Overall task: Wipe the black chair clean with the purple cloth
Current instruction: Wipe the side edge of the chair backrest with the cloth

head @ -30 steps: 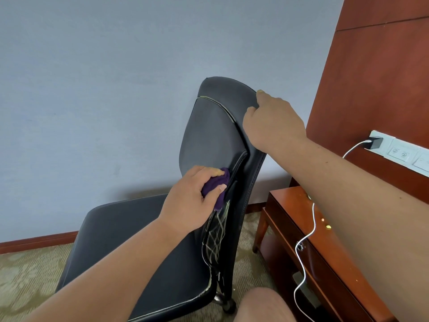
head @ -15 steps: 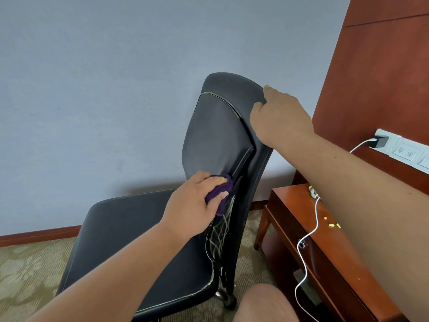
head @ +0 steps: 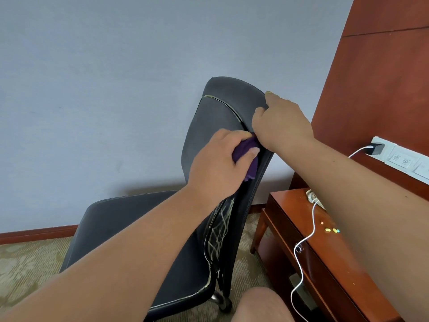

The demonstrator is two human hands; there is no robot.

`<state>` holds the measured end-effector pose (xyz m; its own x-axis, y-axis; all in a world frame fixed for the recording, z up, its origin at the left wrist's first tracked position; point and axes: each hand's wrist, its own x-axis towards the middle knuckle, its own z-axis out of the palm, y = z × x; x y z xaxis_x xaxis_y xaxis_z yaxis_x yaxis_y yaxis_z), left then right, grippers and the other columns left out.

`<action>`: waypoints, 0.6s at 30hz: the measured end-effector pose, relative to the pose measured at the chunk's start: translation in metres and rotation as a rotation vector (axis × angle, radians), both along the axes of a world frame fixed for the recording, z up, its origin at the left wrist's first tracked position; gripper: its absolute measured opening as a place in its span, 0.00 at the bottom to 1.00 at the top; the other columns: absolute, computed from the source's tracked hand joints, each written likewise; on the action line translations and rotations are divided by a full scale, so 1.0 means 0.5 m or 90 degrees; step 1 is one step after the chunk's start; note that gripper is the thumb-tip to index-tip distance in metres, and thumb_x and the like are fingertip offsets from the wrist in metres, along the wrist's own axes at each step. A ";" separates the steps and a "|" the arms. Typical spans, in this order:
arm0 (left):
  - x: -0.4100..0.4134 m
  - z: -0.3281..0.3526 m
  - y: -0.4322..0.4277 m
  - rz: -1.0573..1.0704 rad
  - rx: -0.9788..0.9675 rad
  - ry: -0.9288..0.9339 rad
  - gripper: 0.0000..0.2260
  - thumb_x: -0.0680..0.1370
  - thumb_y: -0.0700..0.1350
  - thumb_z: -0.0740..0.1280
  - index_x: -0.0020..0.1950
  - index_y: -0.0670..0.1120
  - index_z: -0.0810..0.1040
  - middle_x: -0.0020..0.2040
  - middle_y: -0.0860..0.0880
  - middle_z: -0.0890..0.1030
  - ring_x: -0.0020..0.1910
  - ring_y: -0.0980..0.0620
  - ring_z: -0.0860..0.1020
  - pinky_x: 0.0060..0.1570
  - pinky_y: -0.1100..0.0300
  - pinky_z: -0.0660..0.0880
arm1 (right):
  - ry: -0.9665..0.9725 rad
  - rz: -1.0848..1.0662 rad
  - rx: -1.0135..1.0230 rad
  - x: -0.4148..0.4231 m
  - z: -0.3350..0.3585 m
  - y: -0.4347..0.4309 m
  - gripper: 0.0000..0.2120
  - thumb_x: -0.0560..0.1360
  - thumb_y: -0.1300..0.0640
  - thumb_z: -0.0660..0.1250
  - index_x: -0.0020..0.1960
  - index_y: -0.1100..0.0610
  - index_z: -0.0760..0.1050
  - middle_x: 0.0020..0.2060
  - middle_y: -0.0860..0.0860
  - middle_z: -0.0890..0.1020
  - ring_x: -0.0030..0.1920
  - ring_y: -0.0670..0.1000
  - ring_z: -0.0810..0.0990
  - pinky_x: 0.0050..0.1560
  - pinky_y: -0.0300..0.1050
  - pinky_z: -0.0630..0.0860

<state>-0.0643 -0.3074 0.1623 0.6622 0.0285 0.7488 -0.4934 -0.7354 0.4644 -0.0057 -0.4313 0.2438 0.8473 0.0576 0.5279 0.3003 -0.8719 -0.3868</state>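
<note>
Left hand [head: 216, 163] — fingers bunched round purple cloth [head: 247, 152], mid-frame | right hand [head: 282, 123] — fingers seemingly curled over chair [head: 218, 122] back edge

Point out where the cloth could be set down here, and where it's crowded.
The chair seat is bare left of the left forearm. The side table has a bare strip left of the white cable. Crowded: the backrest edge, where left hand, purple cloth and right hand meet.
</note>
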 end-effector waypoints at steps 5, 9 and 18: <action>0.002 -0.036 -0.004 -0.015 0.048 0.001 0.14 0.79 0.55 0.65 0.64 0.56 0.76 0.53 0.56 0.73 0.46 0.56 0.76 0.44 0.57 0.76 | -0.007 -0.005 -0.008 0.005 -0.003 -0.009 0.07 0.78 0.56 0.52 0.53 0.53 0.66 0.46 0.54 0.74 0.45 0.59 0.73 0.40 0.49 0.66; 0.000 -0.058 0.027 0.013 0.134 -0.040 0.13 0.77 0.51 0.67 0.61 0.56 0.75 0.52 0.56 0.74 0.41 0.55 0.76 0.35 0.61 0.73 | -0.014 0.004 -0.007 0.007 -0.004 -0.005 0.06 0.78 0.56 0.52 0.51 0.55 0.65 0.45 0.54 0.74 0.45 0.59 0.73 0.40 0.49 0.66; -0.031 -0.107 0.055 0.026 0.229 -0.032 0.12 0.77 0.51 0.65 0.61 0.56 0.75 0.52 0.55 0.75 0.41 0.53 0.78 0.34 0.59 0.76 | -0.008 0.004 -0.004 0.006 -0.001 -0.001 0.06 0.77 0.56 0.52 0.50 0.55 0.65 0.45 0.54 0.74 0.44 0.59 0.73 0.39 0.49 0.67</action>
